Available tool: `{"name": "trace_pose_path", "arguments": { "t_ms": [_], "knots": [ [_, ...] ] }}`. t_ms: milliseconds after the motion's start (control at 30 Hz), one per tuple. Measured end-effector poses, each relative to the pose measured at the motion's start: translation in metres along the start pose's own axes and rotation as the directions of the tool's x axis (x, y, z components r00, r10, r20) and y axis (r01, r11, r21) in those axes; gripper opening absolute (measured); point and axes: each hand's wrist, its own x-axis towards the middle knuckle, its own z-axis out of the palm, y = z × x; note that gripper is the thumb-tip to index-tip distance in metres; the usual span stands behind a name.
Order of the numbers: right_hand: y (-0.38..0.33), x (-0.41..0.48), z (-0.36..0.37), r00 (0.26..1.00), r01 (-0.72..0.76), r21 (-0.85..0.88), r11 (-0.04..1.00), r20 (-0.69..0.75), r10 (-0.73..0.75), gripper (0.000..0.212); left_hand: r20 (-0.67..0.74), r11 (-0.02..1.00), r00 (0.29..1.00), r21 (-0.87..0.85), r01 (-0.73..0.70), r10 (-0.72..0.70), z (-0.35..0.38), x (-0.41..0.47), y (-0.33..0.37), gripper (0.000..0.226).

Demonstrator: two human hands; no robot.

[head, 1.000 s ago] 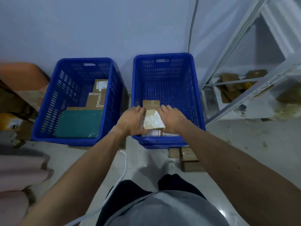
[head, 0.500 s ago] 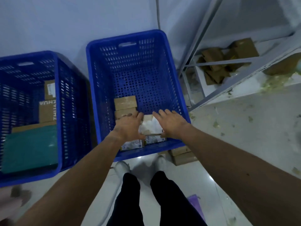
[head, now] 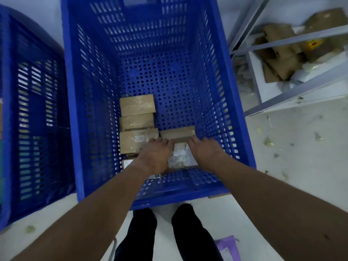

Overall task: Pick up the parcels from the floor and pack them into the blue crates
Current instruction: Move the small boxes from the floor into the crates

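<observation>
- Left hand (head: pixel 154 157) and right hand (head: pixel 204 153) hold a white-labelled parcel (head: pixel 181 157) between them — each grip closed on its side.
- It sits low in the blue crate (head: pixel 70 110), beside other parcels (head: pixel 137 105).

The crate (head: pixel 71 110) is blue moulded plastic, perforated and faintly shiny. The boxes (head: pixel 137 105) are matt brown cardboard under glossy clear tape (it catches the light). The parcel (head: pixel 180 155) wears crinkled whitish film. The floor (head: pixel 282 166) is smooth and pale, the shelf (head: pixel 301 89) grey painted metal.
</observation>
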Motion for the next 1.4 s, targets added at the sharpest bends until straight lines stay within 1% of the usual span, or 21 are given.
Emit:
{"name": "trace_pose_path", "arguments": {
  "t_ms": [67, 167, 267, 367, 433, 500, 600, 733, 833, 933, 1000, 1133, 1267, 1400],
  "knots": [
    [-0.004, 0.008, 0.007, 0.999, 0.014, 0.019, 1.000, 0.034, -0.015, 0.080, 0.012, 0.999, 1.000, 0.039, 0.004, -0.004, 0.010, 0.003, 0.000, 0.080],
    [-0.010, 0.018, 0.016, 0.999, 0.025, 0.006, 1.000, 0.032, -0.025, 0.072, 0.049, 0.998, 0.999, 0.069, 0.014, -0.017, 0.022, 0.008, 0.003, 0.085],
    [-0.013, 0.021, 0.026, 0.998, 0.028, 0.015, 1.000, 0.050, -0.028, 0.079, 0.049, 0.998, 0.999, 0.055, 0.015, -0.018, 0.031, 0.011, 0.007, 0.092],
    [-0.012, 0.025, 0.036, 0.998, 0.019, 0.077, 0.997, 0.056, -0.023, 0.081, 0.040, 0.996, 0.999, 0.087, 0.003, -0.007, 0.037, 0.014, 0.006, 0.083],
    [-0.012, 0.028, 0.038, 0.998, 0.022, 0.107, 0.994, 0.055, -0.028, 0.075, 0.028, 0.993, 1.000, 0.120, -0.007, 0.004, 0.040, 0.016, 0.006, 0.074],
    [-0.012, 0.028, 0.034, 0.998, 0.023, 0.123, 0.992, 0.055, -0.030, 0.067, 0.034, 0.993, 0.999, 0.118, -0.008, 0.004, 0.038, 0.015, 0.006, 0.070],
    [-0.013, 0.026, 0.027, 0.998, 0.011, 0.147, 0.989, 0.058, -0.020, 0.058, 0.027, 0.996, 1.000, 0.086, -0.013, 0.010, 0.036, 0.011, 0.009, 0.069],
    [-0.013, 0.022, 0.024, 0.997, 0.002, 0.140, 0.990, 0.071, -0.012, 0.059, -0.003, 0.998, 1.000, 0.060, -0.002, 0.002, 0.031, 0.004, 0.008, 0.076],
    [-0.014, 0.014, 0.022, 0.998, -0.015, 0.122, 0.992, 0.067, 0.007, 0.060, -0.016, 0.999, 1.000, 0.048, 0.016, -0.015, 0.022, 0.000, 0.005, 0.082],
    [-0.015, 0.002, 0.018, 0.998, -0.031, 0.130, 0.991, 0.065, 0.022, 0.062, -0.001, 0.998, 0.999, 0.051, 0.036, -0.036, 0.011, -0.009, 0.002, 0.090],
    [-0.015, -0.009, 0.014, 0.997, -0.047, 0.150, 0.988, 0.061, 0.038, 0.063, 0.002, 0.998, 0.998, 0.032, 0.057, -0.057, 0.001, -0.018, 0.003, 0.088],
    [-0.015, -0.037, -0.001, 0.997, -0.078, 0.192, 0.978, 0.038, 0.072, 0.065, -0.013, 0.988, 0.991, -0.072, 0.134, -0.136, -0.025, -0.044, 0.007, 0.080],
    [-0.013, -0.076, -0.025, 0.994, -0.104, 0.243, 0.965, -0.009, 0.109, 0.058, -0.015, 0.971, 0.980, -0.133, 0.197, -0.200, -0.057, -0.081, 0.016, 0.084],
    [-0.015, -0.124, -0.052, 0.983, -0.129, 0.312, 0.941, -0.086, 0.163, 0.057, -0.050, 0.954, 0.966, -0.175, 0.243, -0.255, -0.102, -0.128, 0.034, 0.082]
  ]
}}
